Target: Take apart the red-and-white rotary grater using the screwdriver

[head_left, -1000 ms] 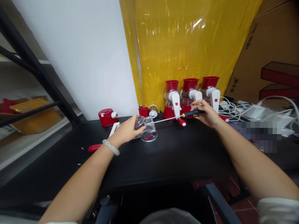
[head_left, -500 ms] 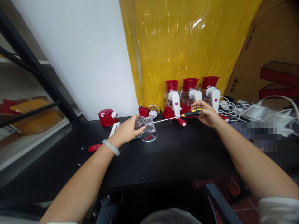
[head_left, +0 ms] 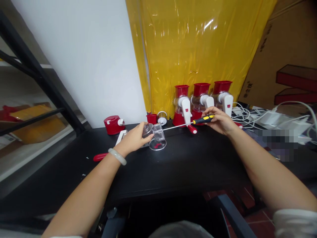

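My left hand (head_left: 135,138) is closed on a clear plastic housing (head_left: 158,135) that lies on its side on the black table. In my right hand (head_left: 219,121) is a screwdriver (head_left: 204,119) with a yellow and black handle, pinched between thumb and fingers. Its long metal shaft points left, and the tip meets the clear housing near its upper right part; the exact contact is too small to tell. A white crank arm (head_left: 121,136) with a red handle (head_left: 99,157) sticks out to the left from under my left hand.
Three red and white rotary graters (head_left: 182,105) stand at the back right. A red base (head_left: 114,125) sits back left; a small red hopper (head_left: 151,118) and a drum (head_left: 162,117) are behind the housing. White cables (head_left: 247,115) lie at the right of the table (head_left: 173,172).
The screwdriver handle has turned slightly, and the fingers of my right hand have shifted a little on it. My left hand and the housing show almost no movement.
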`<state>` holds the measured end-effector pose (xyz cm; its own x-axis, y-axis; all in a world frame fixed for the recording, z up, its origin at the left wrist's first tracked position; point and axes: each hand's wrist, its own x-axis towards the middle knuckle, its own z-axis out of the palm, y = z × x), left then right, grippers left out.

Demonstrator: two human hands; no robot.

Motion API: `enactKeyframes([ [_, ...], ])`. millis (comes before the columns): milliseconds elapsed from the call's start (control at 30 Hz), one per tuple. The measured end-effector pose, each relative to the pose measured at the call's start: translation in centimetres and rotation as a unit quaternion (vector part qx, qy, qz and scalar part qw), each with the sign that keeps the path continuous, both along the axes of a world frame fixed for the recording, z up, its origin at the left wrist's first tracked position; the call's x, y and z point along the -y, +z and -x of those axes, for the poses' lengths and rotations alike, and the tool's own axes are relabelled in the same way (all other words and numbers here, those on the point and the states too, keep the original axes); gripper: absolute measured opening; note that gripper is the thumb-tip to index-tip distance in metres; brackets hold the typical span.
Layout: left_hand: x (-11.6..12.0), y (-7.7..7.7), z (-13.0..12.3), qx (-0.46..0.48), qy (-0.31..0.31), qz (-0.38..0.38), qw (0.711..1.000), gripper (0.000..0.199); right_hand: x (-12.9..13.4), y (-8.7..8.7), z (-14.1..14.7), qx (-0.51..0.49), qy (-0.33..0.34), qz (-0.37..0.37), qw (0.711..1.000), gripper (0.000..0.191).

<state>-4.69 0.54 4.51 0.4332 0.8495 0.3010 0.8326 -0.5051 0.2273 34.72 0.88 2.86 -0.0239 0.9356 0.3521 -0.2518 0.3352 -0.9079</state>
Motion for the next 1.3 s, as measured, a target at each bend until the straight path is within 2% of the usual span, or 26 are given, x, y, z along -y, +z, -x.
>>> enactKeyframes([
  [267, -0.07, -0.11, 0.11, -0.001, -0.004, -0.005, 1.0, 0.064, -0.11, -0.15, -0.27, 0.009, 0.005, -0.014, 1.0, 0.043],
  [433, -0.12, -0.15, 0.12, -0.001, -0.007, -0.009, 1.0, 0.063, -0.06, -0.12, -0.44, 0.008, 0.018, -0.008, 1.0, 0.031],
  [567, -0.13, -0.16, 0.12, 0.001, -0.008, -0.009, 1.0, 0.063, -0.22, -0.2, -0.3, 0.02, 0.001, -0.009, 1.0, 0.024],
  [867, 0.0, -0.1, 0.02, 0.005, -0.001, -0.003, 1.0, 0.064, -0.14, -0.28, -0.18, 0.016, -0.011, 0.009, 1.0, 0.035],
  [1133, 0.03, 0.0, -0.05, 0.008, -0.003, -0.001, 1.0, 0.063, -0.64, -0.62, -0.35, 0.059, -0.035, -0.039, 0.997, 0.04],
  [1300, 0.04, -0.06, 0.02, 0.01, -0.004, -0.004, 1.0, 0.063, -0.58, -0.64, -0.2, 0.067, -0.056, -0.038, 0.995, 0.042],
])
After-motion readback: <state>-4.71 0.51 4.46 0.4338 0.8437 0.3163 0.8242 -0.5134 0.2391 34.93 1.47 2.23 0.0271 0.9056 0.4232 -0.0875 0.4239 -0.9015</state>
